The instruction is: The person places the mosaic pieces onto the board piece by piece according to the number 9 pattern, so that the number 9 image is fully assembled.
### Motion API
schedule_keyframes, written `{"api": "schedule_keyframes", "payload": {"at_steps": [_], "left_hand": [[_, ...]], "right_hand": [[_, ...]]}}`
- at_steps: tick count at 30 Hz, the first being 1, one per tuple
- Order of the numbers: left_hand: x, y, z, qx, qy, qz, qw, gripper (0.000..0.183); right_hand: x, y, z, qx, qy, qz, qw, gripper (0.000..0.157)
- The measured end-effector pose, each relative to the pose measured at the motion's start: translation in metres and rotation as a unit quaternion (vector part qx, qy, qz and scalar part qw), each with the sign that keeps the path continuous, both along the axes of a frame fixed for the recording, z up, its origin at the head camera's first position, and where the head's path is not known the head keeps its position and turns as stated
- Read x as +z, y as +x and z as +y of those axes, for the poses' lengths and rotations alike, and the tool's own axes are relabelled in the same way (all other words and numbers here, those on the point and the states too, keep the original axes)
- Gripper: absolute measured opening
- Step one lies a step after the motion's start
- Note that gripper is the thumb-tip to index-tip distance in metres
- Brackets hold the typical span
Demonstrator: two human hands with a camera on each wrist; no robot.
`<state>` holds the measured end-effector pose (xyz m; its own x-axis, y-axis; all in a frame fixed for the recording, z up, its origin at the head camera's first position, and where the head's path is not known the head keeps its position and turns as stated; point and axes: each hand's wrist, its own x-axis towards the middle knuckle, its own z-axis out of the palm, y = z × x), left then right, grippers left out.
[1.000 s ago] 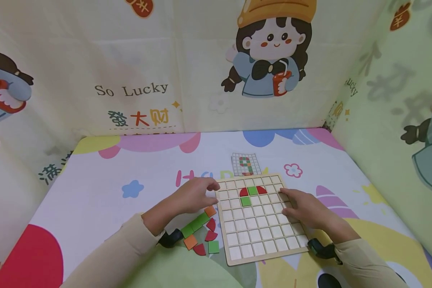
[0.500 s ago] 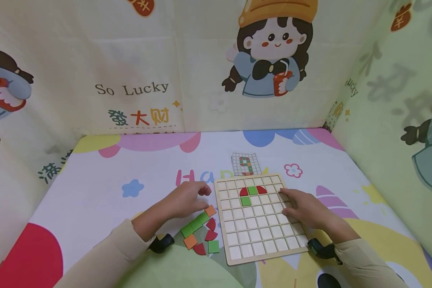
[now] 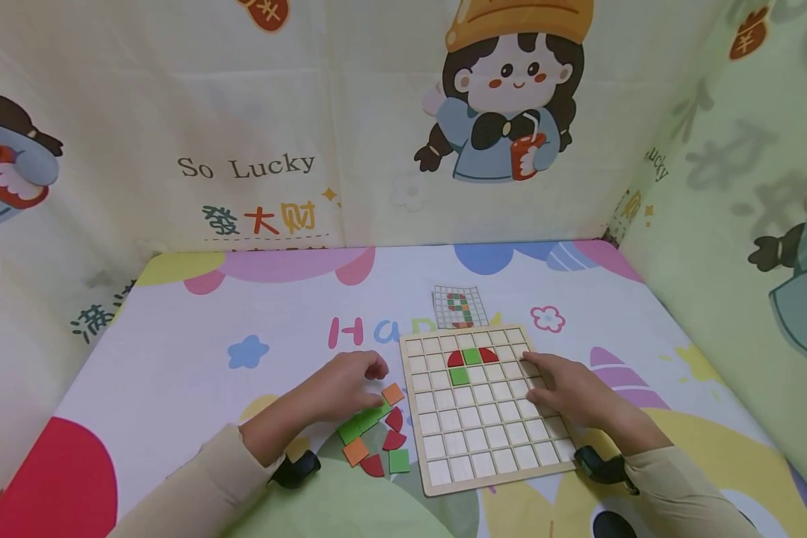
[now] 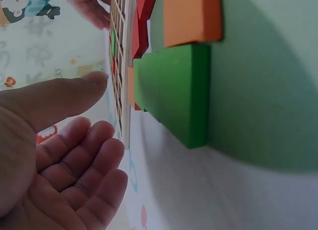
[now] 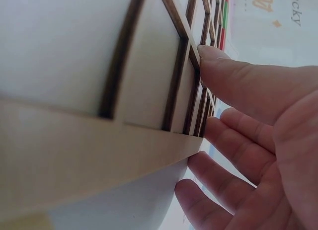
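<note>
Hovering beside the green blocks [image 3: 353, 429] at lower centre, the left hand [image 3: 345, 385], loosely bent, held nothing; the right hand [image 3: 571, 385], relaxed, touched the board [image 3: 477, 441] right of centre.

The left forearm [image 3: 195, 478] and right forearm [image 3: 686, 489] extend forward, converging toward the centre. The left hand [image 3: 346, 387] shows a straight thumb above four loosely bent fingers; the right hand [image 3: 571, 388] has its thumb extended, fingers slightly bent and partly spread.
</note>
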<state>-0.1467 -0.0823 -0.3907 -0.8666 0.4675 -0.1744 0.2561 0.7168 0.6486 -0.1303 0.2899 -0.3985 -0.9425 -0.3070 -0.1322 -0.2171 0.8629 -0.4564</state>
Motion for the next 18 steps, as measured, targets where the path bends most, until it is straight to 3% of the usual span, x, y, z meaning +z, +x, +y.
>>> {"api": "schedule_keyframes", "payload": {"at_steps": [18], "left_hand": [[-0.012, 0.004, 0.001, -0.031, -0.003, 0.012, 0.9994, 0.041]], "right_hand": [[0.001, 0.003, 0.0, 0.006, -0.008, 0.003, 1.0, 0.064]]}}
